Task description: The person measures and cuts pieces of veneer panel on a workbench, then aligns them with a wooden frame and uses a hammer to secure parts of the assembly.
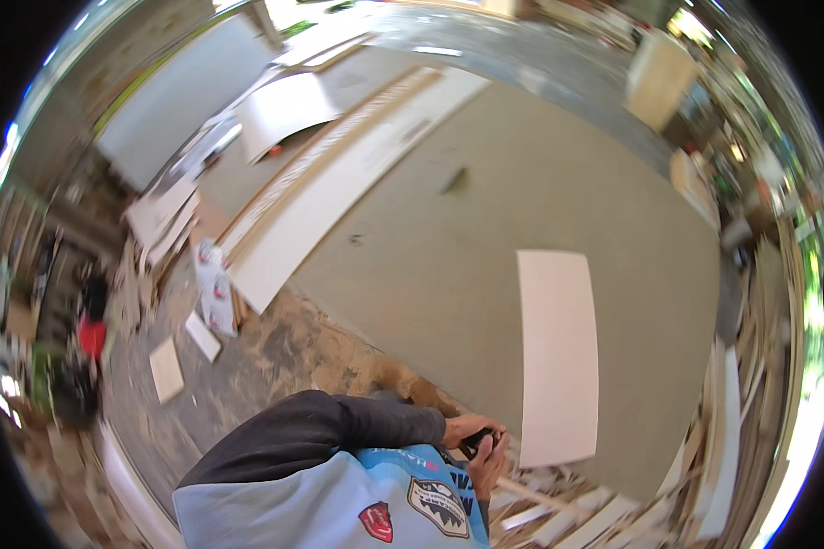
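Observation:
Close to my body, my left hand [467, 427] and my right hand [491, 461] meet, their fingers curled around a small black object [475, 443]. Its kind is hard to make out, since the fingers cover most of it. Just right of the hands lies a long pale board [559, 357], flat on a large grey-brown panel [430, 265] and touched by neither hand. A dark sleeve covers my left arm, which reaches across from the left.
Long white and brown boards [357, 188] lie along the panel's left side. Sawdust [325, 352] and small offcuts [167, 370] cover the floor at left. Wood strips [604, 512] are heaped at the lower right. A plywood box [661, 80] stands at the far right.

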`<action>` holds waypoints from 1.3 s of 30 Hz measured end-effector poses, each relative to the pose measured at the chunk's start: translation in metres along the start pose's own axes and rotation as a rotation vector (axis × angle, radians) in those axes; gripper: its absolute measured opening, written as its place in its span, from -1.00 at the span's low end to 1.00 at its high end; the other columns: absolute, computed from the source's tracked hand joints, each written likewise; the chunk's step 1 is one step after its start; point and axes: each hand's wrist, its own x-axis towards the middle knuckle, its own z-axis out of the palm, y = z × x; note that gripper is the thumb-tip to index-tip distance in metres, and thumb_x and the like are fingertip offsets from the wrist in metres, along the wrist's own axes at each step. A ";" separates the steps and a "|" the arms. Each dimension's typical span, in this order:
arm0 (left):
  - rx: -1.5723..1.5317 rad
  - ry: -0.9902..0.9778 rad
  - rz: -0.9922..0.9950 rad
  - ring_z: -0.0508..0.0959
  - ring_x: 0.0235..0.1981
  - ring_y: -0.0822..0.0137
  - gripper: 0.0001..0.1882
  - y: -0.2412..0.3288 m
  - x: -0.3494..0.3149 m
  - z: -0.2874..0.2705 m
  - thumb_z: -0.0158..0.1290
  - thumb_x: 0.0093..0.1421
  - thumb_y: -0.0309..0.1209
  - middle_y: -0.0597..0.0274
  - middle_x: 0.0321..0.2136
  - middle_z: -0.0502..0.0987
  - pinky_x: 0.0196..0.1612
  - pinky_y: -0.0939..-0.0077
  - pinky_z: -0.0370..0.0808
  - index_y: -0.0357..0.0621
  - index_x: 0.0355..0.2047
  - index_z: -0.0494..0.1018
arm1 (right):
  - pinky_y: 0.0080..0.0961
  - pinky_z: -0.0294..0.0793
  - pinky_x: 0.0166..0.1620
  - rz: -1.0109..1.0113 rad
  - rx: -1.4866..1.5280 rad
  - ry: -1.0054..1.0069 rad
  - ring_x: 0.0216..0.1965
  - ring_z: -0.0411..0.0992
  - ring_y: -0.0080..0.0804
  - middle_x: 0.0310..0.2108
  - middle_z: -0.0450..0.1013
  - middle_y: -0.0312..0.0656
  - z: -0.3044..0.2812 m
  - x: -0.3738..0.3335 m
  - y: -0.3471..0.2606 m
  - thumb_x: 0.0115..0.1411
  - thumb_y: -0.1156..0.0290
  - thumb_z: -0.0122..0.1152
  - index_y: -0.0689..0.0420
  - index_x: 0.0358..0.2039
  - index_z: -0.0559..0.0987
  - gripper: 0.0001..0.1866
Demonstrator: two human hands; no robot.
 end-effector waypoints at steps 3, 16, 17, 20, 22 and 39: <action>-0.168 0.017 -0.004 0.56 -0.55 0.33 -0.71 -0.007 -0.006 -0.011 0.11 0.17 -0.14 0.22 -0.53 0.51 -0.50 0.39 0.56 -0.13 -0.40 0.49 | -0.23 0.49 -0.17 -0.145 -0.048 0.221 -0.31 0.51 -0.02 -0.16 0.46 0.18 -0.019 0.004 0.024 0.35 0.15 -0.07 0.35 -0.05 0.42 -0.55; -0.197 0.286 0.363 0.52 -0.62 0.36 -0.76 -0.034 -0.114 -0.109 0.05 0.21 -0.20 0.22 -0.59 0.49 -0.59 0.42 0.47 -0.12 -0.40 0.49 | -0.42 0.31 -0.63 -0.045 0.112 0.574 -0.54 0.35 -0.38 -0.49 0.40 -0.17 -0.085 0.071 0.228 0.24 0.25 0.10 0.27 -0.21 0.52 -0.69; -0.233 0.307 0.389 0.52 -0.62 0.35 -0.76 -0.046 -0.130 -0.126 0.05 0.22 -0.21 0.22 -0.59 0.50 -0.58 0.43 0.47 -0.12 -0.40 0.49 | -0.47 0.36 -0.53 -0.299 0.016 0.549 -0.53 0.32 -0.39 -0.45 0.39 -0.19 -0.071 0.064 0.194 0.23 0.39 0.14 0.28 -0.21 0.51 -0.78; -0.300 0.306 0.490 0.53 -0.60 0.34 -0.76 -0.083 -0.181 -0.176 0.04 0.24 -0.22 0.20 -0.59 0.51 -0.55 0.44 0.48 -0.13 -0.42 0.48 | -0.50 0.39 -0.45 -0.210 0.754 0.387 -0.49 0.32 -0.38 -0.41 0.39 -0.18 -0.045 0.074 0.111 0.21 0.44 0.17 0.29 -0.18 0.50 -0.78; -0.357 0.277 0.568 0.54 -0.59 0.32 -0.75 -0.121 -0.209 -0.216 0.05 0.25 -0.23 0.19 -0.59 0.52 -0.52 0.44 0.49 -0.15 -0.43 0.47 | -0.52 0.41 -0.40 -0.090 1.212 0.235 -0.46 0.32 -0.38 -0.39 0.39 -0.18 -0.031 0.074 0.066 0.20 0.48 0.18 0.30 -0.16 0.49 -0.78; -0.983 0.578 1.154 0.61 -0.20 0.15 -0.80 -0.283 -0.466 -0.326 -0.03 0.31 -0.29 0.11 -0.33 0.53 -0.33 0.28 0.61 -0.19 -0.27 0.41 | -0.38 0.45 -0.18 -0.356 1.336 -0.925 -0.07 0.45 -0.31 0.01 0.48 -0.18 0.336 -0.110 -0.309 0.24 0.48 0.15 0.13 0.01 0.51 -0.69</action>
